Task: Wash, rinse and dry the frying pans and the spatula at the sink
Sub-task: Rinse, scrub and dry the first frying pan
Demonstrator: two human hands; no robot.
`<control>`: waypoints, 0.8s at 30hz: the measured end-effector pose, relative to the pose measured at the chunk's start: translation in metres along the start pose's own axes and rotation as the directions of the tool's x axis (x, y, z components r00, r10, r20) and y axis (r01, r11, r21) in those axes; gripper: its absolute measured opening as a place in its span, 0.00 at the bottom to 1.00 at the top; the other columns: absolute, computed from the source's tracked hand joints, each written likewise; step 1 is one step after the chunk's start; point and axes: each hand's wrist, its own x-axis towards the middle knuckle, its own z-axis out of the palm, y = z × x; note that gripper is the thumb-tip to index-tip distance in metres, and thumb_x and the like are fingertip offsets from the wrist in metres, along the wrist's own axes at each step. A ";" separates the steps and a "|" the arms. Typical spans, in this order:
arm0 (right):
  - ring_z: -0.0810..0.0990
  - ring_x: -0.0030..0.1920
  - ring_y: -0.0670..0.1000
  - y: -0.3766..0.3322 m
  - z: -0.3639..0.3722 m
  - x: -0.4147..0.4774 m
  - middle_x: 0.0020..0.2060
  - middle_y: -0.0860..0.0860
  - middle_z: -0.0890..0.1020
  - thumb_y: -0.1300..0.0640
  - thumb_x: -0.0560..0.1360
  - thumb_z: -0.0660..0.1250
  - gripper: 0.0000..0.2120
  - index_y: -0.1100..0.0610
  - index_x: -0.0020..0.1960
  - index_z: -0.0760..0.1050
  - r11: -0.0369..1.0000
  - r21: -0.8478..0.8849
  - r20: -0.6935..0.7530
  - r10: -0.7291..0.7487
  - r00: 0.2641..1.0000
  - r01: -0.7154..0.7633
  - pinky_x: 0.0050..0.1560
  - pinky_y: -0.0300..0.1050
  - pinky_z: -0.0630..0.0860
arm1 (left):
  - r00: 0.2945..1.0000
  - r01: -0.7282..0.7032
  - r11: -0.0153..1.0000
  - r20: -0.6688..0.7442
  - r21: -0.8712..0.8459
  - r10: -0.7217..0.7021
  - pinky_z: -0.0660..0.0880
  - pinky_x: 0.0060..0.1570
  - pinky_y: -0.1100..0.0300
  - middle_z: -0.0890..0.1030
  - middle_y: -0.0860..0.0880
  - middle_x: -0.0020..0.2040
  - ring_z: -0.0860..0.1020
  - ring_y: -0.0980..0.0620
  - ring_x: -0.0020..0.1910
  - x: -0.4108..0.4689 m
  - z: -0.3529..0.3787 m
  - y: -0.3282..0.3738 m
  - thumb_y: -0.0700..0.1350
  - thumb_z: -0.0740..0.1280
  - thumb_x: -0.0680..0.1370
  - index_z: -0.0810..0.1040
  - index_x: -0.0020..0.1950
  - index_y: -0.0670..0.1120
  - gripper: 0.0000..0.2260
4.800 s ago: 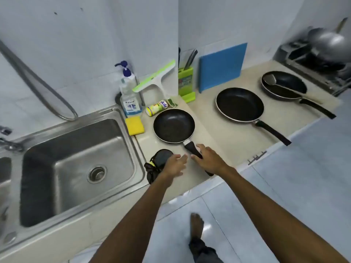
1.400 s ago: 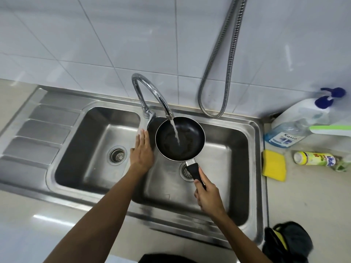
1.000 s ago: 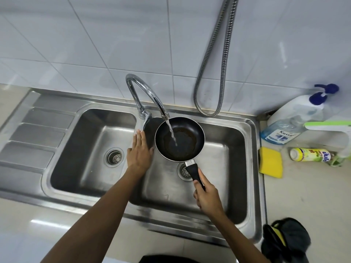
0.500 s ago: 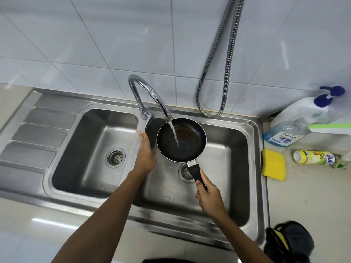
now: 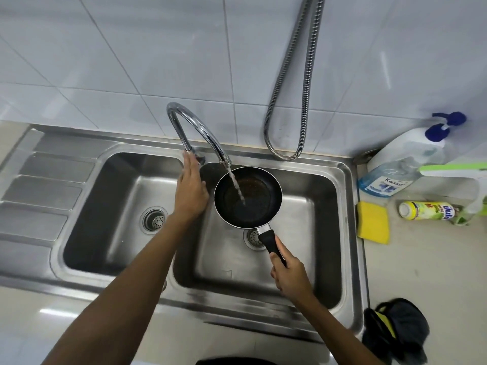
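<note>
A small black frying pan (image 5: 259,206) hangs level over the right basin of the steel double sink (image 5: 350,233). My right hand (image 5: 290,272) grips its black handle from below. Water runs from the curved chrome tap (image 5: 195,127) into the pan, which holds brownish water. My left hand (image 5: 189,191) reaches up with straight fingers to the tap's lever at the divider between the basins, its fingertips touching it. The other pans and the spatula are out of view.
On the counter to the right lie a yellow sponge (image 5: 373,222), a blue soap pump bottle (image 5: 403,167), a yellow-green bottle on its side (image 5: 427,210) and a green-edged squeegee (image 5: 453,171). A dark cloth (image 5: 398,330) sits at the front right. A metal hose (image 5: 297,88) hangs down the tiled wall.
Since 4.8 s ago the pan went from the counter to under the running tap. In the last second my left hand slid up from the divider to the tap lever; the pan fills.
</note>
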 end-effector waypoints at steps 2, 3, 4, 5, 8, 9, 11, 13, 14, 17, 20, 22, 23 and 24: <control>0.71 0.27 0.45 0.000 -0.001 -0.003 0.26 0.48 0.73 0.56 0.84 0.62 0.25 0.42 0.78 0.63 1.000 -0.002 0.001 -0.003 1.000 0.003 0.30 0.43 0.71 | 0.998 -0.043 0.994 0.051 0.101 0.038 0.63 0.76 0.43 0.44 0.38 0.84 0.59 0.35 0.81 0.025 -0.010 0.009 0.30 0.64 0.75 0.47 0.83 0.36 0.40; 0.70 0.27 0.44 0.000 -0.001 -0.005 0.26 0.48 0.73 0.56 0.84 0.62 0.25 0.42 0.78 0.63 1.000 -0.003 0.002 -0.006 1.000 0.006 0.30 0.42 0.71 | 0.997 -0.050 0.991 0.071 0.122 0.042 0.65 0.75 0.42 0.45 0.38 0.84 0.61 0.34 0.80 0.034 -0.013 0.013 0.29 0.63 0.74 0.48 0.83 0.36 0.40; 0.70 0.27 0.44 -0.001 -0.002 -0.007 0.26 0.48 0.72 0.56 0.84 0.61 0.25 0.42 0.78 0.63 1.000 -0.003 0.003 -0.011 1.000 0.011 0.29 0.41 0.71 | 0.995 -0.057 0.989 0.085 0.135 0.046 0.67 0.73 0.41 0.46 0.38 0.84 0.64 0.32 0.78 0.040 -0.016 0.014 0.28 0.63 0.74 0.49 0.83 0.36 0.40; 0.70 0.26 0.44 -0.002 -0.002 -0.008 0.26 0.47 0.72 0.57 0.84 0.61 0.25 0.41 0.78 0.63 1.000 0.000 0.001 -0.018 1.000 0.018 0.29 0.41 0.71 | 0.994 -0.065 0.988 0.096 0.140 0.052 0.70 0.70 0.40 0.46 0.38 0.85 0.66 0.30 0.75 0.044 -0.020 0.013 0.28 0.63 0.73 0.50 0.83 0.36 0.40; 0.70 0.26 0.43 -0.001 -0.001 -0.012 0.25 0.47 0.73 0.57 0.84 0.61 0.25 0.42 0.78 0.62 0.999 -0.002 -0.012 -0.034 0.999 0.034 0.29 0.40 0.71 | 0.994 -0.080 0.996 0.074 0.047 0.077 0.66 0.75 0.41 0.52 0.39 0.84 0.61 0.35 0.80 0.037 -0.025 0.011 0.30 0.64 0.77 0.52 0.83 0.36 0.37; 0.70 0.27 0.43 0.000 0.000 -0.013 0.26 0.47 0.73 0.57 0.84 0.62 0.26 0.42 0.78 0.62 0.999 -0.001 -0.015 -0.042 0.999 0.042 0.29 0.41 0.71 | 0.998 -0.052 0.998 0.035 -0.047 0.054 0.62 0.78 0.43 0.56 0.39 0.83 0.60 0.38 0.81 0.026 -0.023 0.014 0.32 0.66 0.78 0.53 0.83 0.36 0.36; 0.70 0.27 0.43 0.002 0.001 -0.015 0.26 0.47 0.74 0.56 0.83 0.62 0.26 0.42 0.79 0.62 0.999 0.005 -0.020 -0.045 0.999 0.045 0.30 0.41 0.71 | 0.994 0.056 0.948 -0.067 -0.315 -0.081 0.65 0.77 0.48 0.70 0.40 0.77 0.69 0.43 0.77 -0.014 -0.008 0.027 0.35 0.68 0.80 0.62 0.80 0.38 0.29; 0.70 0.27 0.44 0.001 0.004 -0.017 0.26 0.47 0.74 0.56 0.83 0.62 0.26 0.40 0.78 0.63 0.998 0.011 -0.024 -0.055 0.998 0.055 0.30 0.41 0.71 | 0.963 0.167 0.820 -0.086 -0.547 -0.254 0.74 0.68 0.54 0.79 0.44 0.65 0.78 0.48 0.64 -0.068 0.016 0.046 0.37 0.68 0.81 0.70 0.74 0.41 0.21; 0.70 0.27 0.44 0.000 0.005 -0.017 0.26 0.47 0.74 0.56 0.83 0.62 0.26 0.40 0.78 0.63 0.998 0.010 -0.023 -0.064 0.998 0.064 0.30 0.40 0.71 | 0.950 0.220 0.763 -0.046 -0.608 -0.310 0.76 0.62 0.59 0.81 0.46 0.59 0.80 0.50 0.59 -0.094 0.029 0.055 0.38 0.68 0.82 0.71 0.71 0.43 0.18; 0.72 0.27 0.44 0.002 0.010 -0.019 0.26 0.47 0.76 0.55 0.83 0.62 0.26 0.38 0.78 0.63 0.998 -0.007 -0.025 -0.064 0.998 0.063 0.31 0.40 0.72 | 0.892 0.409 0.645 0.135 -0.645 -0.431 0.74 0.47 0.68 0.79 0.49 0.47 0.78 0.49 0.48 -0.154 0.061 0.082 0.44 0.67 0.83 0.73 0.59 0.44 0.07; 0.76 0.30 0.44 0.005 0.011 -0.023 0.33 0.46 0.82 0.55 0.84 0.61 0.24 0.36 0.76 0.64 0.998 -0.002 -0.026 -0.059 0.998 0.058 0.34 0.40 0.74 | 0.817 0.551 0.576 0.248 -0.605 -0.521 0.73 0.43 0.61 0.78 0.49 0.43 0.77 0.50 0.42 -0.181 0.079 0.106 0.48 0.66 0.84 0.72 0.49 0.46 0.07; 0.82 0.41 0.41 0.003 0.013 -0.026 0.49 0.44 0.84 0.55 0.85 0.59 0.22 0.39 0.76 0.66 0.999 -0.010 -0.022 -0.050 0.998 0.050 0.43 0.34 0.78 | 0.786 0.613 0.543 0.369 -0.574 -0.497 0.76 0.47 0.60 0.82 0.49 0.45 0.81 0.52 0.45 -0.184 0.084 0.118 0.53 0.66 0.83 0.75 0.51 0.45 0.11; 0.82 0.48 0.39 0.000 0.014 -0.027 0.55 0.44 0.83 0.55 0.85 0.57 0.21 0.40 0.76 0.67 0.999 -0.011 -0.024 -0.042 0.999 0.042 0.49 0.31 0.77 | 0.754 0.655 0.498 0.453 -0.568 -0.475 0.78 0.49 0.58 0.84 0.48 0.46 0.83 0.51 0.47 -0.182 0.086 0.120 0.56 0.66 0.83 0.78 0.52 0.44 0.14; 0.82 0.53 0.40 -0.002 0.014 -0.028 0.59 0.45 0.83 0.55 0.85 0.56 0.21 0.40 0.76 0.67 1.000 0.001 -0.027 -0.030 0.999 0.030 0.54 0.32 0.77 | 0.710 0.703 0.428 0.535 -0.568 -0.457 0.80 0.51 0.56 0.86 0.47 0.46 0.84 0.49 0.48 -0.179 0.087 0.123 0.57 0.66 0.82 0.81 0.52 0.44 0.16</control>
